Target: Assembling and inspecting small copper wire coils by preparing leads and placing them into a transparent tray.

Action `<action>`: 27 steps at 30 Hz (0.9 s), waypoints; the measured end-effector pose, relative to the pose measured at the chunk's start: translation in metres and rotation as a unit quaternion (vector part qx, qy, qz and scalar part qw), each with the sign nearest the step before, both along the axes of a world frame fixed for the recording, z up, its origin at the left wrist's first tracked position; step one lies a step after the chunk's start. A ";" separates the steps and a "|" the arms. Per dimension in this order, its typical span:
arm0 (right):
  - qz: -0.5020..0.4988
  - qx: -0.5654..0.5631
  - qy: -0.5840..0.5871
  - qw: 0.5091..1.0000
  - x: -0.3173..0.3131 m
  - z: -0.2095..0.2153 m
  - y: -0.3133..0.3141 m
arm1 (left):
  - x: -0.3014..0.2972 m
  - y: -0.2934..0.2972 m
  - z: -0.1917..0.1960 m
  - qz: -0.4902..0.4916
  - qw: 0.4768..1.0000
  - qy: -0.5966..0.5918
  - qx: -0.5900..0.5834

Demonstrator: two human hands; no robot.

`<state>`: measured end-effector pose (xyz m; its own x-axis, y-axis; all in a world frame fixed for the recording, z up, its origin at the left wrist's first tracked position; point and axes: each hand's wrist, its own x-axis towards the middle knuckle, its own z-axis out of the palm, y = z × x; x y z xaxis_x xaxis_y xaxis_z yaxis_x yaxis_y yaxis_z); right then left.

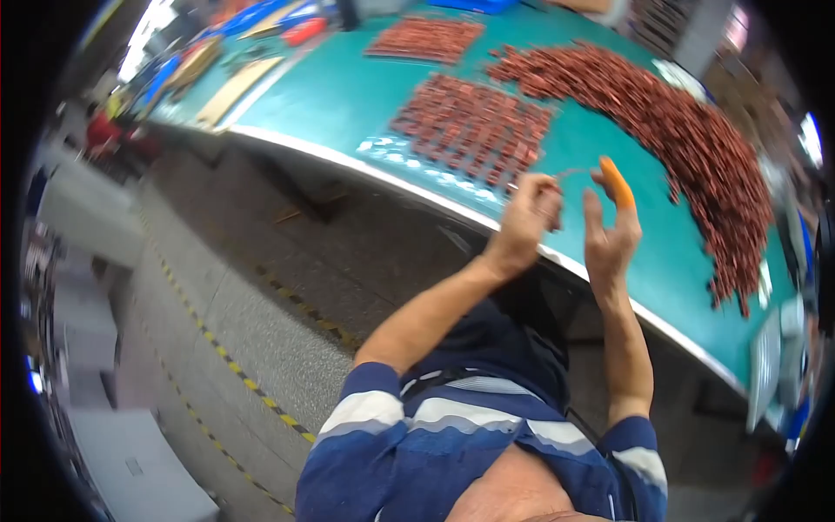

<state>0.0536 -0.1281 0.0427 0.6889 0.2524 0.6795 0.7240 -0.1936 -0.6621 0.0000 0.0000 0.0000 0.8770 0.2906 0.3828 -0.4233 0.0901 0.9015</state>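
My left hand [529, 217] is closed around a small reddish-brown part with a thin wire sticking out of it, held just over the near edge of the green table [348, 96]. My right hand [611, 228] is right beside it, gripping an orange-handled tool [617, 184] that points up and away. Just beyond both hands lies a flat block of neatly ranked reddish-brown parts [474, 126]. A long curved heap of the same parts [687, 130] sweeps from the table's far side round to the right.
Another ranked group of reddish parts [424, 38] lies further back on the table. Wooden boards and blue items [222, 78] sit at the table's left end. A grey floor with a yellow-black striped line [235, 370] runs on the left.
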 end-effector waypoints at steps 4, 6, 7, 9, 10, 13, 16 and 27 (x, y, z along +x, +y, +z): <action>0.069 -0.018 0.002 0.997 0.014 0.022 0.005 | 0.000 0.020 0.015 -0.087 0.993 -0.003 -0.083; 0.091 -0.053 0.099 0.990 0.017 0.012 -0.007 | 0.003 0.008 0.009 -0.112 0.990 0.016 -0.088; 0.100 -0.024 0.134 0.986 0.022 0.003 -0.012 | 0.009 -0.001 0.002 -0.128 0.986 0.014 -0.106; 0.106 0.003 0.255 0.961 0.021 -0.006 -0.021 | 0.011 -0.008 0.004 -0.145 0.982 0.030 -0.121; 0.123 0.026 0.269 0.955 0.016 -0.010 -0.023 | 0.007 -0.009 0.003 -0.149 0.982 0.023 -0.114; 0.182 0.100 0.331 0.921 0.009 -0.016 -0.022 | -0.004 -0.006 0.010 -0.135 0.991 0.005 -0.012; 0.211 0.163 0.404 0.875 0.006 -0.018 -0.025 | -0.011 -0.007 0.020 -0.117 0.989 -0.018 0.090; -0.167 -0.151 -0.234 0.946 -0.003 -0.018 -0.042 | 0.011 -0.034 0.008 0.091 0.959 -0.045 0.264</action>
<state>0.0503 -0.1701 0.0243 0.4057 0.3054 0.8615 0.7889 -0.5930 -0.1613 0.0107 -0.0337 0.0078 0.7865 0.1808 0.5905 -0.4673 -0.4510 0.7604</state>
